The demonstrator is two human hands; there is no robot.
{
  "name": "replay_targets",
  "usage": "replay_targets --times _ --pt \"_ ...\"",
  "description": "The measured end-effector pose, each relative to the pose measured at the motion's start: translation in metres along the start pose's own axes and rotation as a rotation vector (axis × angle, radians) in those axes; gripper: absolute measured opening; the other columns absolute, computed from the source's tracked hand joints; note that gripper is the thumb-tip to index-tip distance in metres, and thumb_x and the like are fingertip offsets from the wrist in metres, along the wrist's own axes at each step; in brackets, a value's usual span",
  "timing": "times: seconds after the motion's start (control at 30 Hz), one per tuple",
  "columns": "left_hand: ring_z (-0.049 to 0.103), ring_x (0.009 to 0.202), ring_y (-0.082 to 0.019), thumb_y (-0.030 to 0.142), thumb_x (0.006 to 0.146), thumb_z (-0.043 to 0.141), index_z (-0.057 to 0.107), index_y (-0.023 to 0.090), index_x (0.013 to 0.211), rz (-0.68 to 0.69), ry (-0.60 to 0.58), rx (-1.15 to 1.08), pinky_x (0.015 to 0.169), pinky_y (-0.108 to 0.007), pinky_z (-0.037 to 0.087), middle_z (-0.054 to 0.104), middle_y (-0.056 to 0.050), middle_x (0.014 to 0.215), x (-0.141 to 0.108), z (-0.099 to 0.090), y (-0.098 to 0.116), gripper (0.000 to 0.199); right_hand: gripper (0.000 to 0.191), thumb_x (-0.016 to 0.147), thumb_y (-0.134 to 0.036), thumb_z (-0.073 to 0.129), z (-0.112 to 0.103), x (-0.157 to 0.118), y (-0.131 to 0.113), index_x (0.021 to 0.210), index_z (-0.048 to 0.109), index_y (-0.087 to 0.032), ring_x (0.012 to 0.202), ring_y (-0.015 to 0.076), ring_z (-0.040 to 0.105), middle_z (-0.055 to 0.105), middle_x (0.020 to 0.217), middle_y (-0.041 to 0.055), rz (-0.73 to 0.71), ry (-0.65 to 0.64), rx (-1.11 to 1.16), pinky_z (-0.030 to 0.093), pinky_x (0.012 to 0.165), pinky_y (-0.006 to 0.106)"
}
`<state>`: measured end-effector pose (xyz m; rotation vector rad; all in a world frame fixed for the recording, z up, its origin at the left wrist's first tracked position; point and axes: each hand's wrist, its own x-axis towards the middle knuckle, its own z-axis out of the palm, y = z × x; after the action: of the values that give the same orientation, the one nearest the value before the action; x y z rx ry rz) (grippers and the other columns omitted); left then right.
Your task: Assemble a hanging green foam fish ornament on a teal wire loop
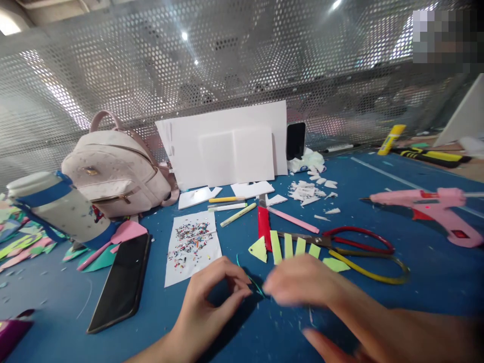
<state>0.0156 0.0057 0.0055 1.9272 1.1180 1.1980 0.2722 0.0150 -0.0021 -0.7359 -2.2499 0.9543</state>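
A thin teal thread (258,288) curves between my two hands, low over the blue table. My left hand (214,295) is closed in a pinch, thumb against fingertips, with the thread passing at its tips. Smeared by motion, my right hand (310,285) is at the thread's other end, and whether its fingers grip it is hidden. Just beyond the hands are several light green paper strips (288,245), a green paper triangle (258,249) with a hole, and a red-handled cutter (264,227). Scissors (363,237) with red and yellow handles lie past my right hand.
On the left are a phone (123,277), a tumbler (64,212) and a backpack (113,169). White paper (192,272) bears small colourful bits. White boards (223,146) stand at the back. A pink glue gun (434,201), a yellow glue stick (391,139) and another cutter (431,156) lie right.
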Motion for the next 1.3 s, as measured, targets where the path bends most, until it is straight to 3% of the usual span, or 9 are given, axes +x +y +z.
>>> replay_targets --times 0.1,0.2,0.47,0.63,0.87,1.07,1.3 --pt "0.062 0.067 -0.012 0.011 0.088 0.067 0.068 0.019 0.085 0.055 0.061 0.021 0.064 -0.021 0.051 0.068 -0.001 0.075 -0.003 -0.001 0.001 0.008 0.043 0.094 -0.031 0.059 -0.005 0.046 -0.007 0.133 0.047 -0.042 0.106 0.0248 0.061 0.058 0.13 0.0043 0.106 -0.047 0.111 0.052 0.093 0.043" --pt "0.062 0.066 -0.012 0.008 0.086 0.068 0.066 0.02 0.089 0.101 0.114 0.006 0.064 -0.021 0.051 0.069 0.001 0.075 -0.005 -0.001 0.0 0.013 0.033 0.091 -0.034 0.063 0.007 0.061 -0.003 0.122 0.052 -0.038 0.096 0.0206 0.061 0.063 0.117 0.0011 0.19 -0.116 0.243 0.053 0.087 0.036" --pt "0.064 0.069 -0.01 0.008 0.088 0.067 0.064 0.025 0.098 0.049 0.036 0.006 0.066 -0.019 0.053 0.07 0.003 0.079 -0.004 0.001 -0.003 0.02 0.015 0.09 -0.031 0.063 0.017 0.054 0.005 0.104 0.061 -0.036 0.089 0.0171 0.061 0.067 0.098 -0.0039 0.244 -0.144 0.296 0.05 0.081 0.03" --pt "0.066 0.071 -0.012 0.01 0.088 0.07 0.063 0.025 0.1 0.148 -0.077 0.069 0.066 -0.02 0.053 0.071 0.001 0.082 -0.005 -0.002 0.0 0.021 0.003 0.09 -0.031 0.061 0.014 0.057 0.005 0.087 0.062 -0.032 0.078 0.017 0.06 0.064 0.083 -0.0037 0.245 -0.162 0.296 0.048 0.07 0.027" --pt "0.068 0.074 -0.015 0.01 0.089 0.069 0.061 0.024 0.105 0.211 -0.167 0.112 0.066 -0.023 0.053 0.075 -0.003 0.087 -0.007 -0.005 0.001 0.023 0.006 0.089 -0.028 0.06 0.011 0.055 0.004 0.083 0.061 -0.029 0.074 0.0176 0.059 0.063 0.079 -0.002 0.23 -0.188 0.262 0.046 0.066 0.027" --pt "0.066 0.067 -0.015 0.018 0.096 0.061 0.063 0.017 0.101 0.368 -0.12 0.119 0.062 -0.023 0.051 0.074 -0.007 0.079 -0.004 -0.004 -0.005 0.005 0.004 0.091 -0.023 0.059 0.013 0.058 0.007 0.09 0.063 -0.021 0.072 0.0145 0.058 0.063 0.081 -0.0014 0.242 -0.173 0.383 0.046 0.067 0.025" --pt "0.064 0.062 -0.014 0.021 0.101 0.054 0.063 0.017 0.099 0.48 -0.139 0.184 0.06 -0.027 0.047 0.073 -0.004 0.073 -0.007 -0.002 -0.002 0.01 0.002 0.088 -0.02 0.064 0.013 0.06 0.008 0.087 0.065 -0.019 0.072 0.0126 0.056 0.064 0.083 -0.001 0.22 -0.157 0.284 0.043 0.066 0.022"
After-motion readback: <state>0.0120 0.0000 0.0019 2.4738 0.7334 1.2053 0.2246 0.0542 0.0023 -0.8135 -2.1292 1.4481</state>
